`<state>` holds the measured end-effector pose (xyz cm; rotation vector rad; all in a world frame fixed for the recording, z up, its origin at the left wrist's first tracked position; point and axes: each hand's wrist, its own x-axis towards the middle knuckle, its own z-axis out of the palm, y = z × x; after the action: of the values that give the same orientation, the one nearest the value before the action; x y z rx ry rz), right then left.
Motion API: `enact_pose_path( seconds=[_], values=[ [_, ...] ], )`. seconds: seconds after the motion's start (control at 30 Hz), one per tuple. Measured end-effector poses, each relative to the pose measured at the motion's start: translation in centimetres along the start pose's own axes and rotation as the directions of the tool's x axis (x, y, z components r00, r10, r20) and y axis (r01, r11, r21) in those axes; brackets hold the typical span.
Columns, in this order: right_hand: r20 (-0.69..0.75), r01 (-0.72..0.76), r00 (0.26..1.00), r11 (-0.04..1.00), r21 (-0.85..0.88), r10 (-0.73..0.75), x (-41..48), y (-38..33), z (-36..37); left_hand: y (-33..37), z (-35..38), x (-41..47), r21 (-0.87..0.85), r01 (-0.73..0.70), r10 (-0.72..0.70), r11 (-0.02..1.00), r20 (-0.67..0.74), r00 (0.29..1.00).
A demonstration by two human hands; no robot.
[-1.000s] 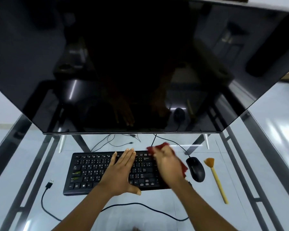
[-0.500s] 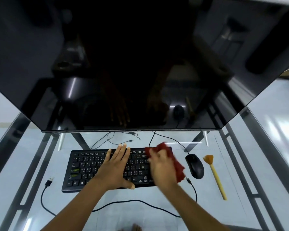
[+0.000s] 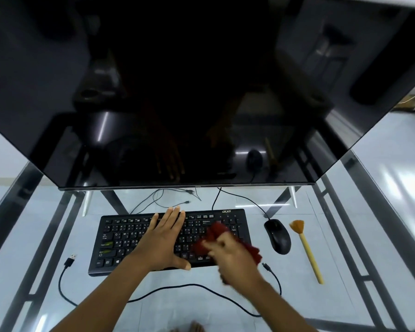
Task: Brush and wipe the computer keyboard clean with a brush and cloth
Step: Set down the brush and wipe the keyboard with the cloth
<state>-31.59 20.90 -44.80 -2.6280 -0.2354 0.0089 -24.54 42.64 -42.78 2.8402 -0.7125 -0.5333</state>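
While your left grip (image 3: 162, 243) lay released on the keyboard (image 3: 120, 238), probably to steady it, your right grip (image 3: 235, 257) grasped the red cloth (image 3: 215, 232) for wiping.

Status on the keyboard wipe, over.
Left hand flat on keyboard. Right hand grips red cloth on right-side keys. Brush lies right of mouse, nothing in the way.

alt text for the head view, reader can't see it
A person's right hand holds a red cloth on the right half of a black keyboard while the left hand lies flat on its keys. A mouse and brush lie to its right on a glass desk.
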Motion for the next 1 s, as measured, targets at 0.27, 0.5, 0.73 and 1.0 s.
enact_pose_path(
  seconds=[0.27,0.5,0.73,1.0],
  values=[
    [0.043,0.231,0.973,0.965,-0.122,-0.227,-1.5,-1.3,2.7,0.2,0.0,0.1,0.007,0.001,-0.001,1.000,0.016,1.000],
    [-0.249,-0.226,0.942,0.974,0.019,0.224,1.3,-0.2,0.6,0.0,0.0,0.0,-0.020,0.006,-0.006,1.000,0.025,1.000],
    [-0.263,-0.298,0.922,0.954,-0.017,0.284,5.6,0.0,-0.7,0.3,-0.1,0.1,-0.035,0.005,-0.004,0.999,0.022,1.000],
    [0.029,0.088,0.996,0.995,-0.037,-0.087,4.9,-1.2,-1.3,0.1,0.0,0.0,-0.013,-0.011,0.011,1.000,0.008,1.000]
  ],
)
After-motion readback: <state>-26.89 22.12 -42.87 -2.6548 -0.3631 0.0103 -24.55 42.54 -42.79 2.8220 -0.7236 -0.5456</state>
